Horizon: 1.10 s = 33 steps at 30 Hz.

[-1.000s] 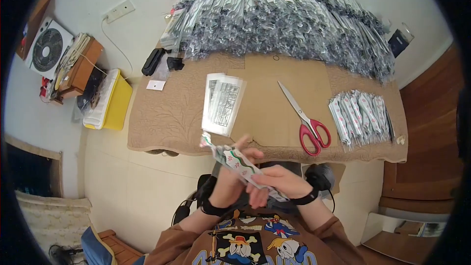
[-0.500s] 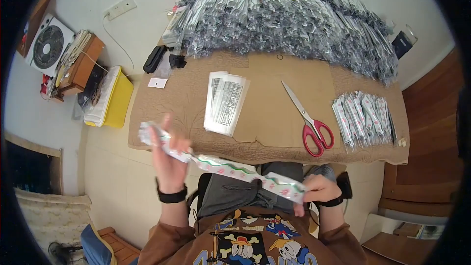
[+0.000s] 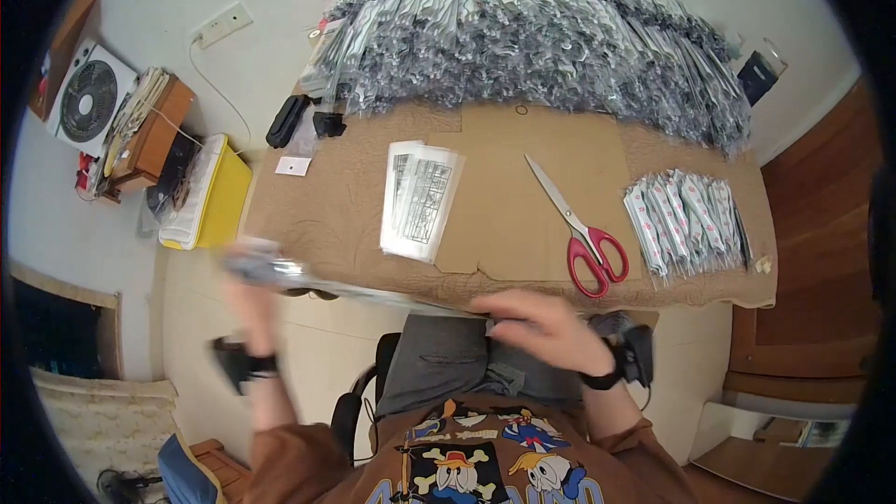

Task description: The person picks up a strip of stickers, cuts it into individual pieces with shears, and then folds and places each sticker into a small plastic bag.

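My left hand (image 3: 250,287) holds one end of a long narrow packet strip (image 3: 364,291), out to the left past the table's corner and blurred by motion. The strip stretches right, nearly edge-on, to my right hand (image 3: 539,329), which grips its other end just below the table's front edge. Both hands are above my lap, with a black band on each wrist.
On the tan-covered table (image 3: 327,215) lie clear printed sleeves (image 3: 420,198), red-handled scissors (image 3: 583,235), a small pile of packets (image 3: 686,217) at the right and a big heap of packets (image 3: 532,28) along the back. A yellow bin (image 3: 219,201) stands on the floor at the left.
The strip was first bunched between both hands, then pulled out long. Now my left hand has swung further left and the strip has turned flat; my right hand moved slightly left and up.
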Tool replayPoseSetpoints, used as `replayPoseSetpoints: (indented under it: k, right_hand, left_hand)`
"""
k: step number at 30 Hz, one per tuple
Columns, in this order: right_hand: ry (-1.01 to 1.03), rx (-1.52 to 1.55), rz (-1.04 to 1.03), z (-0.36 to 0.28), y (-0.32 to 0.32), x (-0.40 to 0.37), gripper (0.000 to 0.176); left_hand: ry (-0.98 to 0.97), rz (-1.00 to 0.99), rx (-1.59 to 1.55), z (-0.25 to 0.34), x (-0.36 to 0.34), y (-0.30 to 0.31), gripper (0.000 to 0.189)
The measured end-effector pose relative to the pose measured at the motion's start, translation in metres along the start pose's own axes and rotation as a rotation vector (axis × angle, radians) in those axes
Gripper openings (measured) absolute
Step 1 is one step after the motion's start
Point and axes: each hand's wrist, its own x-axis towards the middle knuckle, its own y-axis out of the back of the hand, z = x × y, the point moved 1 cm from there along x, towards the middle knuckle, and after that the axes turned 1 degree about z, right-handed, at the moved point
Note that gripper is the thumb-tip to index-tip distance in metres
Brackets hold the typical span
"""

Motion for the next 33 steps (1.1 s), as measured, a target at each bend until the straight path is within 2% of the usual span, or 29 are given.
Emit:
replayPoseSetpoints:
  k: [1,2,3,4,6,7,9,11,13,14,15,16,17,19,20,21,23,24,26,30,33]
  right_hand:
    - [0.022,-0.172,0.135,0.001,0.019,-0.006,0.023]
    - [0.04,-0.343,0.271,0.003,0.037,-0.014,0.024]
    - [0.096,-0.569,0.412,0.0,0.052,-0.017,0.025]
    - [0.15,-0.796,0.55,-0.003,0.062,-0.019,0.026]
    - [0.126,-0.871,0.546,0.002,0.069,-0.023,0.027]
    - [0.103,-0.946,0.535,0.005,0.069,-0.023,0.028]
    - [0.081,-1.009,0.528,0.009,0.069,-0.022,0.029]
    - [-0.05,-1.003,0.496,0.009,0.069,-0.019,0.032]
    - [-0.109,-1.005,0.478,0.008,0.07,-0.02,0.034]
    - [-0.178,-0.733,0.488,0.008,0.07,-0.022,0.037]
    - [-0.242,-0.458,0.49,0.009,0.069,-0.023,0.04]
    - [-0.298,-0.184,0.482,0.009,0.066,-0.022,0.043]
    - [-0.289,-0.184,0.469,0.009,0.054,-0.024,0.043]
    - [-0.161,0.351,0.303,0.009,0.01,-0.035,0.059]
    - [-0.098,0.487,0.165,0.011,-0.01,-0.041,0.067]
    - [-0.035,0.623,0.029,0.014,-0.028,-0.046,0.076]
    - [-0.02,0.594,-0.206,0.029,-0.058,-0.056,0.089]
    - [-0.018,0.591,-0.21,0.031,-0.071,-0.063,0.089]
    - [-0.308,0.732,-0.299,0.035,-0.092,-0.072,0.093]
    - [-0.371,0.665,-0.306,0.029,-0.094,-0.063,0.096]
    - [-0.306,0.665,-0.259,0.028,-0.091,-0.054,0.089]
  left_hand:
    - [-0.128,0.111,0.683,-0.035,0.044,0.061,0.026]
    - [-0.371,0.378,1.047,-0.122,0.095,0.141,0.034]
    - [-0.276,0.436,1.15,-0.119,0.119,0.203,0.04]
    - [0.315,0.287,1.04,-0.12,0.142,0.254,0.036]
    - [-0.015,0.565,0.929,-0.136,0.129,0.309,0.036]
    - [-0.023,0.567,0.936,-0.146,0.126,0.318,0.036]
    - [0.14,0.395,0.386,-0.154,0.11,0.302,0.036]
    - [0.298,0.204,-0.162,-0.152,0.084,0.274,0.036]
    - [0.248,0.142,-0.407,-0.07,0.039,0.166,0.038]
    - [0.407,0.083,-0.546,-0.057,0.027,0.134,0.037]
    - [0.305,-0.109,-0.717,-0.028,0.008,0.098,0.035]
    - [0.36,-0.083,-0.813,-0.005,-0.008,0.067,0.034]
    - [0.394,-0.051,-0.91,0.013,-0.022,0.041,0.034]
    - [0.422,0.031,-1.118,0.052,-0.042,-0.004,0.034]
    - [0.415,0.082,-1.232,0.074,-0.048,-0.023,0.035]
    - [0.396,0.121,-1.273,0.091,-0.053,-0.037,0.035]
    - [0.376,0.16,-1.312,0.114,-0.063,-0.06,0.035]
    - [0.332,0.239,-1.337,0.123,-0.067,-0.072,0.033]
    - [0.29,0.316,-1.362,0.133,-0.074,-0.086,0.032]
    - [0.158,0.293,-1.22,0.128,-0.098,-0.108,0.034]
    - [0.117,0.287,-0.805,0.121,-0.121,-0.118,0.027]
